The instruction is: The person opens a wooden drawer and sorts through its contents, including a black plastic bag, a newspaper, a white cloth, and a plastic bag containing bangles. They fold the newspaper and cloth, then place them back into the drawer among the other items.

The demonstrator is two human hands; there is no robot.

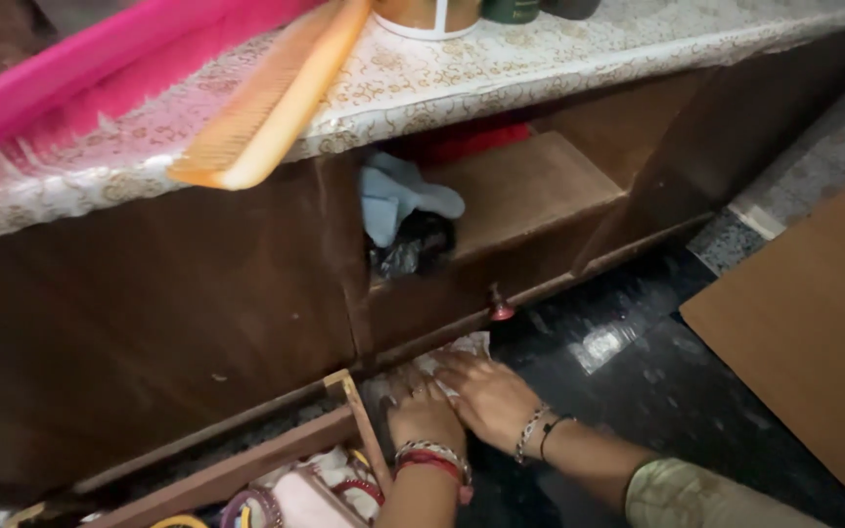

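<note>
- You're in a home, at a dressing cabinet in a lived-in room.
- At 11 o'clock a big orange comb [271,98] lies on a patterned cloth cover [501,73] atop the dark wooden cabinet [149,323].
- At 12 o'clock, bottles and a jar [432,15] stand on top.
- Near centre, an open drawer [530,196] holds blue cloth [393,196].
- At 7 o'clock, a lower drawer [246,469] holds bangles [246,508].
- At 4 o'clock you see dark speckled stone floor [638,391].
</note>
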